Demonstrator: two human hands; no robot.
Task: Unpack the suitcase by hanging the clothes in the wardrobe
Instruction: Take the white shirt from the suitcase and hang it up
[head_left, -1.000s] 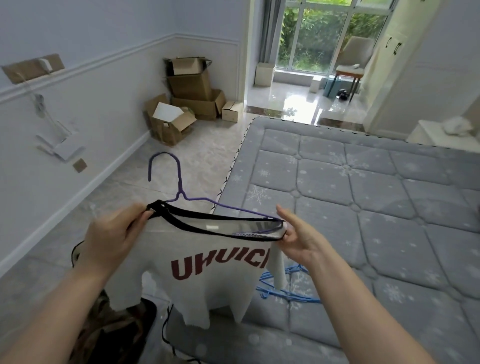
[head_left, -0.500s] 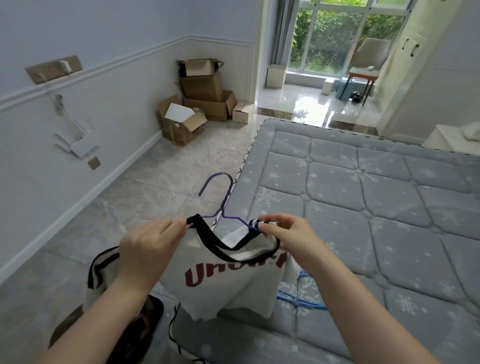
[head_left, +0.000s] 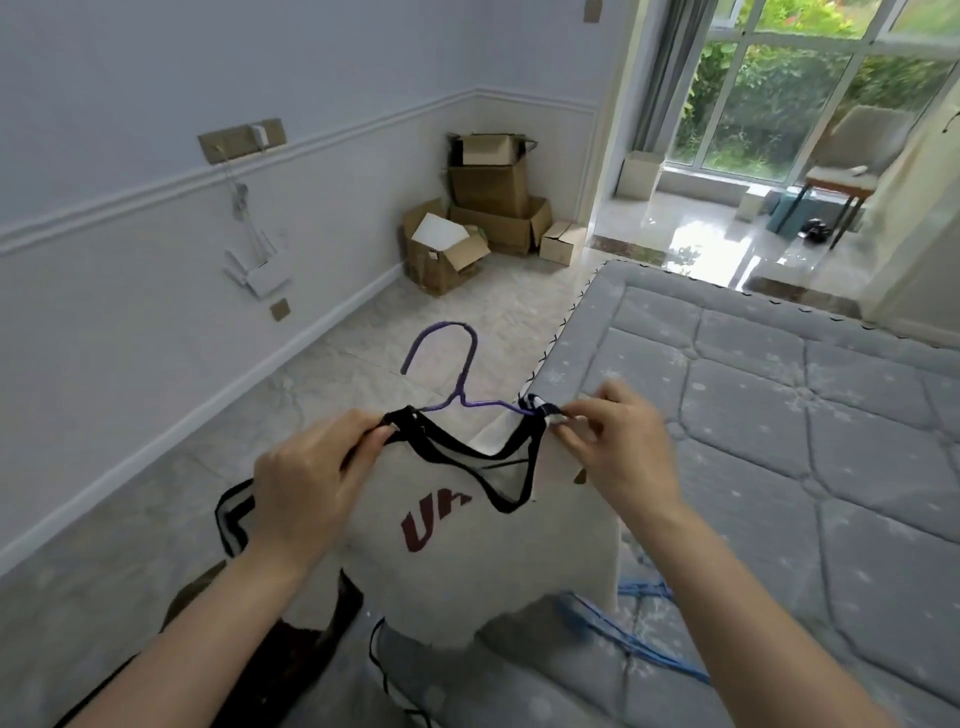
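Note:
A white T-shirt (head_left: 478, 561) with a black collar and dark red letters hangs between my hands over the bed's corner. A purple wire hanger (head_left: 457, 374) sits inside its neck opening, hook sticking up above the collar. My left hand (head_left: 311, 483) pinches the collar's left shoulder. My right hand (head_left: 618, 447) pinches the right shoulder, where the hanger's arm runs under the fabric. The hanger's lower part is hidden in the shirt. Below my left arm lies a dark open suitcase (head_left: 306, 639), mostly hidden.
A grey quilted mattress (head_left: 779, 447) fills the right side, with blue hangers (head_left: 639, 618) lying near its front edge. Cardboard boxes (head_left: 488, 208) are stacked in the far corner. A tiled floor strip (head_left: 291, 426) runs along the left wall. A glass door and a chair stand beyond the bed.
My hands have drawn closer together, so the collar now sags in a deep V. The hanger has tilted more upright, and the view has shifted left.

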